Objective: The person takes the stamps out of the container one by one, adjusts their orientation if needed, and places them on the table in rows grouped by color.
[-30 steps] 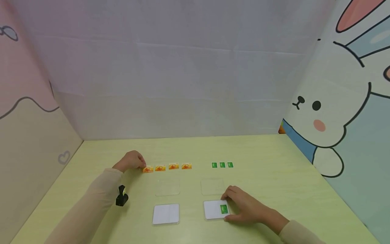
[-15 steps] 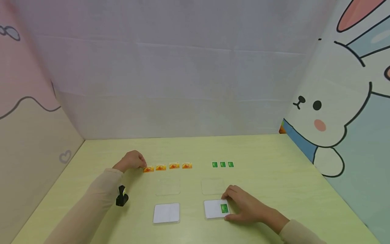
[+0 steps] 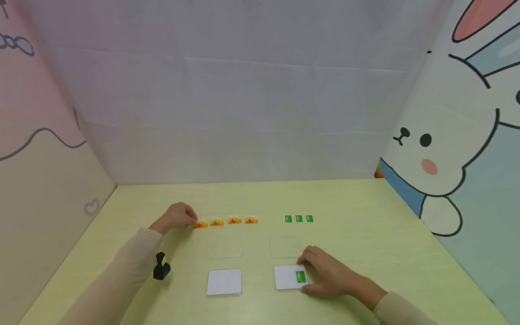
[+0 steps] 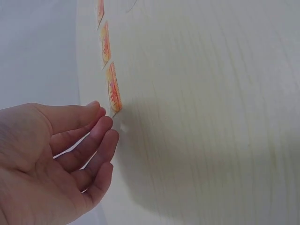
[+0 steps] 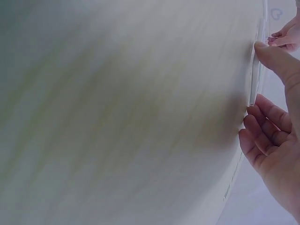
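Four-sided orange-and-yellow stickers lie in a row across the table. At the row's left end, the left hand [image 3: 177, 215] pinches the near corner of the end sticker [image 4: 113, 89] between thumb and forefinger; the exact contact is partly hidden by the fingertips. The right hand [image 3: 327, 273] holds a flat white card box [image 3: 285, 277] by its right side, thumb at the near edge and fingers at the far edge. A green sticker [image 3: 300, 276] sits on the box's right part. In the right wrist view the box [image 5: 254, 79] shows edge-on between thumb and fingers.
Three small green stickers [image 3: 299, 219] lie in a row at the back right. Another white box [image 3: 224, 282] is to the left of the held one. Two clear covers [image 3: 226, 247] lie behind the boxes. A black stamp-like object [image 3: 161, 267] is beside the left forearm.
Both hands stay almost in place, the left at the end orange sticker and the right on the white box. The head view has shifted slightly.
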`<state>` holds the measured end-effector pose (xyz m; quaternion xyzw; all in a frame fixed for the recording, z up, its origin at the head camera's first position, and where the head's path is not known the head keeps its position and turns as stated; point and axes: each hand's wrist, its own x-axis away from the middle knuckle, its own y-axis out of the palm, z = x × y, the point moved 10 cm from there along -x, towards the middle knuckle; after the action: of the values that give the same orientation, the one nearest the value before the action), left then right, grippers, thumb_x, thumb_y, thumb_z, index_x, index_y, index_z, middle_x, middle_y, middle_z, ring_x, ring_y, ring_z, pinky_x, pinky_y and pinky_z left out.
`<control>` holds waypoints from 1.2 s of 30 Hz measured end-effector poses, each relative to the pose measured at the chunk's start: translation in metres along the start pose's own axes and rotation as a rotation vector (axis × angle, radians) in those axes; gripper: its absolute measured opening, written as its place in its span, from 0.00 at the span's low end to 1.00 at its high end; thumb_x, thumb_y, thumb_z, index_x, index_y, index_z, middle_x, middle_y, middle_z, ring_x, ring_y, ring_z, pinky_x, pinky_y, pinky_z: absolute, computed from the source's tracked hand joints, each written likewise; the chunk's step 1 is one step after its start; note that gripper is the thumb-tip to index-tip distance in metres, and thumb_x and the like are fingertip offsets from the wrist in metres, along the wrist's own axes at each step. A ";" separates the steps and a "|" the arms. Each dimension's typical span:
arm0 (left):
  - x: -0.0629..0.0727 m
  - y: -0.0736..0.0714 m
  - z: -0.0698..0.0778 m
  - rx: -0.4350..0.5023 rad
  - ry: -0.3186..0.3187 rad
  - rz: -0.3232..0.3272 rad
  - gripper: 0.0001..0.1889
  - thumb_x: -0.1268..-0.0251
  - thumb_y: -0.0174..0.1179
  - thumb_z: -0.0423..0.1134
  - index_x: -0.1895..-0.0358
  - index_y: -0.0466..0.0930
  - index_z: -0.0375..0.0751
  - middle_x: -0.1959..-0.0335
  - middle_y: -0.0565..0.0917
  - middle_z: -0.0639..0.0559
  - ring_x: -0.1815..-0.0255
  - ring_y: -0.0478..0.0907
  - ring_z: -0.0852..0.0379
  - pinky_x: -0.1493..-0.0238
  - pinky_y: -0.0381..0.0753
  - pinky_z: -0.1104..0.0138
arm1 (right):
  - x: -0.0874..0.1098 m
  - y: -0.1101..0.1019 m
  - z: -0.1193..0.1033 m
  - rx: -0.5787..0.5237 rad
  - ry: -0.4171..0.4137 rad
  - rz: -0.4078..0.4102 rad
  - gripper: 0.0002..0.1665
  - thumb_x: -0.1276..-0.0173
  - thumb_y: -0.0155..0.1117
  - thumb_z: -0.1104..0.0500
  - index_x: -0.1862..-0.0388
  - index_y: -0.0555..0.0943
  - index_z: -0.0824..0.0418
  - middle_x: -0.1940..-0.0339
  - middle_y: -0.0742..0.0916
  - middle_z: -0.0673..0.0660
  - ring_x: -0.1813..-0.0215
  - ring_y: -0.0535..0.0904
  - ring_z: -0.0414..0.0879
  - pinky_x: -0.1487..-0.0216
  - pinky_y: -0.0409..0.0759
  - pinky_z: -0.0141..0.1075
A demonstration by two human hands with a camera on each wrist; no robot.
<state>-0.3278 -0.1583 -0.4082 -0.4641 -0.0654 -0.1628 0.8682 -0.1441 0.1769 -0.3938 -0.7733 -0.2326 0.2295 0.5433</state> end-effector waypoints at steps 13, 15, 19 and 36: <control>0.016 0.001 0.010 0.017 0.077 -0.007 0.07 0.42 0.63 0.33 0.65 0.83 0.32 0.70 0.81 0.48 0.71 0.71 0.57 0.70 0.70 0.69 | 0.000 0.001 -0.001 -0.011 -0.004 0.006 0.29 0.42 0.69 0.40 0.50 0.76 0.56 0.53 0.78 0.45 0.50 0.70 0.35 0.44 0.76 0.36; 0.018 0.002 0.011 0.026 0.082 -0.009 0.07 0.42 0.63 0.33 0.65 0.83 0.32 0.71 0.81 0.48 0.72 0.71 0.58 0.71 0.70 0.69 | 0.000 0.001 0.000 -0.015 0.005 0.001 0.29 0.42 0.69 0.40 0.50 0.76 0.56 0.53 0.78 0.44 0.50 0.70 0.35 0.44 0.76 0.36; 0.018 0.005 0.012 0.044 0.078 -0.016 0.07 0.42 0.63 0.33 0.64 0.82 0.31 0.70 0.81 0.47 0.72 0.71 0.58 0.71 0.71 0.69 | -0.001 0.001 0.002 -0.015 0.011 -0.001 0.29 0.42 0.69 0.39 0.50 0.76 0.55 0.53 0.78 0.44 0.50 0.70 0.35 0.44 0.76 0.36; 0.026 0.021 0.018 0.092 0.090 -0.046 0.07 0.41 0.63 0.35 0.64 0.83 0.34 0.69 0.83 0.49 0.70 0.72 0.58 0.70 0.72 0.69 | 0.000 0.003 0.004 -0.021 0.017 0.005 0.29 0.42 0.68 0.38 0.50 0.76 0.55 0.53 0.78 0.44 0.50 0.71 0.35 0.43 0.76 0.36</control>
<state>-0.2960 -0.1387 -0.4079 -0.4142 -0.0444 -0.2000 0.8868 -0.1461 0.1790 -0.3978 -0.7815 -0.2286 0.2219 0.5365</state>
